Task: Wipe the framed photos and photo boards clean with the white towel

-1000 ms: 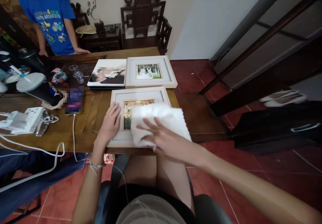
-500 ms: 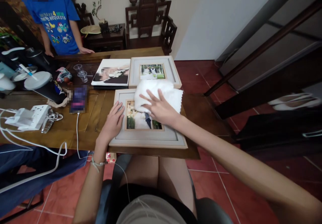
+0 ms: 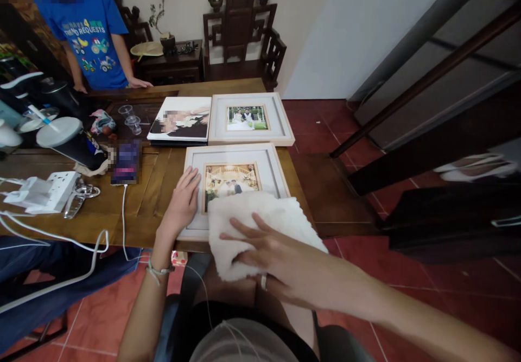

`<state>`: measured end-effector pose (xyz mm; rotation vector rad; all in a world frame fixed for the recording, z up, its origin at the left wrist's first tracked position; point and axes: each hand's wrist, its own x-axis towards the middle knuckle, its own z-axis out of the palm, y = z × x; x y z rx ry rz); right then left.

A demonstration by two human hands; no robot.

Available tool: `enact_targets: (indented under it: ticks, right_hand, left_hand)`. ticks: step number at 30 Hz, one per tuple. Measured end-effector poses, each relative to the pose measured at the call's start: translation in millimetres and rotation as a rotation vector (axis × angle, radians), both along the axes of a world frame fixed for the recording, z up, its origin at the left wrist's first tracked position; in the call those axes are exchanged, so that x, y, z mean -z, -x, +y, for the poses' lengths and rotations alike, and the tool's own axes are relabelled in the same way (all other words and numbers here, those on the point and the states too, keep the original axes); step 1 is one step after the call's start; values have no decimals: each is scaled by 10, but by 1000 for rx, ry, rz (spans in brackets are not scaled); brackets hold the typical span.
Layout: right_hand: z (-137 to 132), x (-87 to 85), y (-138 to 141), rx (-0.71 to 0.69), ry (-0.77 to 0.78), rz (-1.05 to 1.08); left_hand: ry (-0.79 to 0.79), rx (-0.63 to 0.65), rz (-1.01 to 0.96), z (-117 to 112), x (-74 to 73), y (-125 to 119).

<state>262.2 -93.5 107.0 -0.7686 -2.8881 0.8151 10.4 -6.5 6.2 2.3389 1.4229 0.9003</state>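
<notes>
A framed photo with a pale wooden border and white mat lies flat near the table's front edge. My left hand rests on its left side, fingers stretched out over the mat. My right hand holds a white fluffy cloth, its fingers spread over the top and a ring on one of them. The cloth covers the frame's lower right part and reaches past the table's front edge. Behind lies a second framed photo, beside a white-edged photo panel.
To the left are a phone on a cable, a power strip, a clear hair claw, a lidded cup and small plastic cups. A person in a blue shirt stands across the wooden table.
My right hand has drawn the cloth toward me, from the frame's upper middle to its front edge. More of the photo shows. My left hand has stayed in place.
</notes>
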Motion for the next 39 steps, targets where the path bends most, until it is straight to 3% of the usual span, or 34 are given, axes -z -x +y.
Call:
enact_targets:
  ticks: [4,9,12,14,18,23,26,29,33,35,39]
  right_hand:
    - [121,190,33,6,-57,4]
    - [776,503,76,188,-368,-69]
    - [1143,528,101,297,-516,-126]
    - [1252,504,140,308,-539,-145]
    - [1086,469,241,256,-465,-151]
    - [468,402,221,202,-213,-165]
    - [96,245,102,130,-49,-77]
    - [-94,48,-16,66,126,61]
    - [71,-20,-74,79,158,124]
    - [311,33,-59,129,24,83]
    - [921,142,86,365,-408,-68]
  left_hand:
    - [24,14,15,1,-2,15]
    - [37,38,19,3,-5,32]
    - [46,30,23,-5,-8,26]
    - [49,24,14,-8,-2,21]
    - [58,14,-23,-9,22,13]
    - [66,-7,-47,-26,12,-8]
    - [84,-21,-62,-40,-2,-12]
    - [92,-8,-84,-42,0,1]
    - [101,4,-94,-31,-1,8]
    - [103,-10,-96,-33,-19,-3]
    - [103,-42,-143,-56,-83,-35]
